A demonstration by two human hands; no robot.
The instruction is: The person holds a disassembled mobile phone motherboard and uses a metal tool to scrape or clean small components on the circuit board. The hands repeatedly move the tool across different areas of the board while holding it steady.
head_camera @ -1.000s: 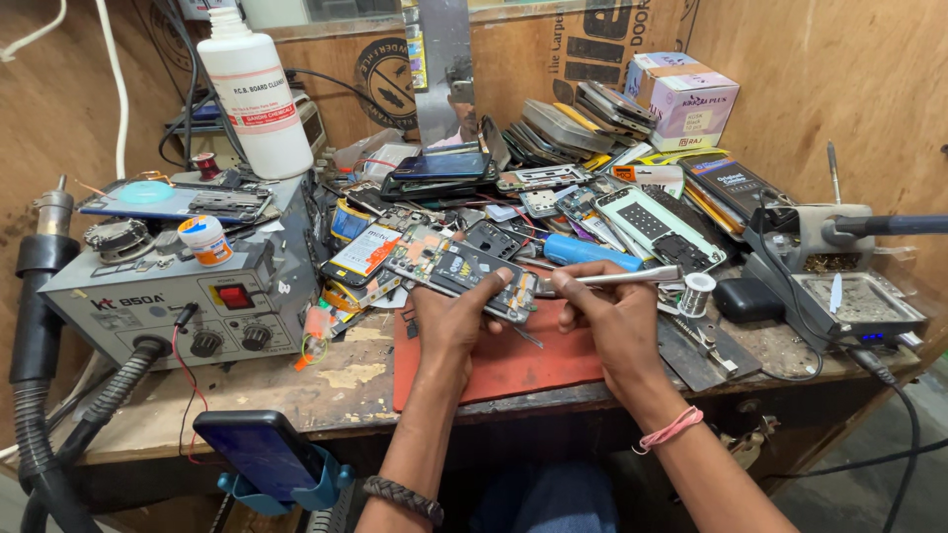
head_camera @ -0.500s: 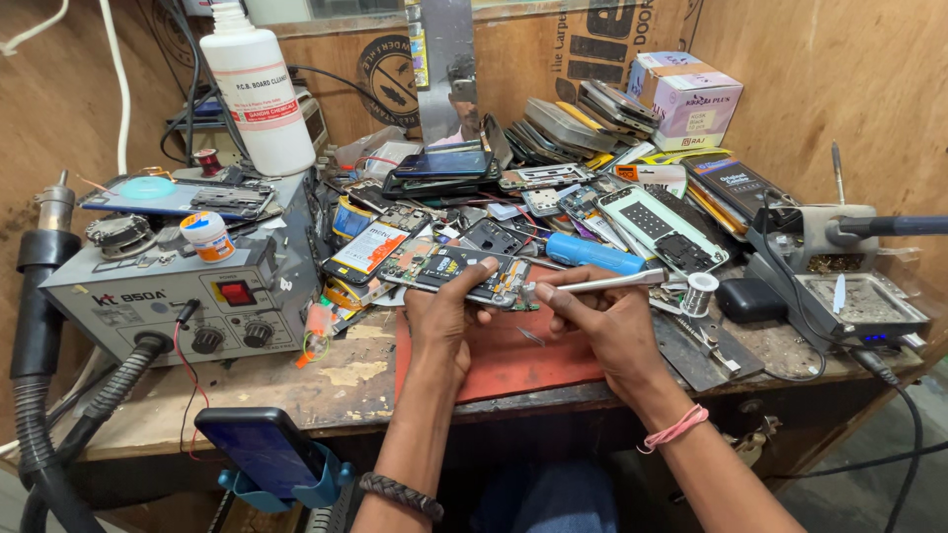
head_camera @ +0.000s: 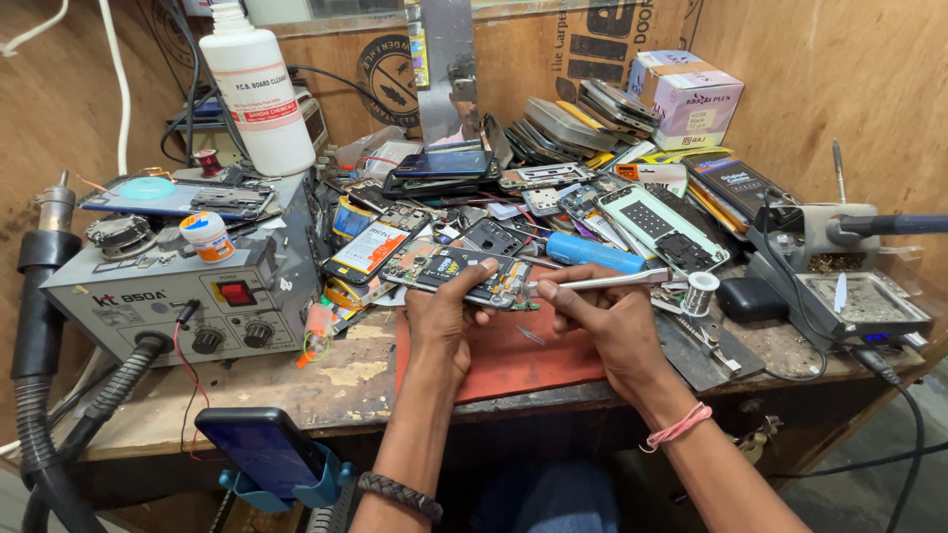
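Note:
My left hand (head_camera: 441,318) holds an opened phone (head_camera: 462,274) with its back off and the circuit board showing, lifted a little above a red work mat (head_camera: 513,357). My right hand (head_camera: 598,318) grips silver tweezers (head_camera: 604,282), whose tips point left at the phone's right edge. Both hands are over the mat near the bench's front edge. A dark braided band is on my left wrist and a pink band on my right.
A grey hot-air rework station (head_camera: 173,286) with its hose stands at left, a white bottle (head_camera: 259,89) behind it. Phone parts and boards (head_camera: 592,128) crowd the back. A soldering stand (head_camera: 839,237) sits at right. A blue phone (head_camera: 259,449) rests in a holder at the front.
The phone and both hands have stayed over the mat. The tweezers' tips have come closer to the phone's right edge, and the view has shifted slightly.

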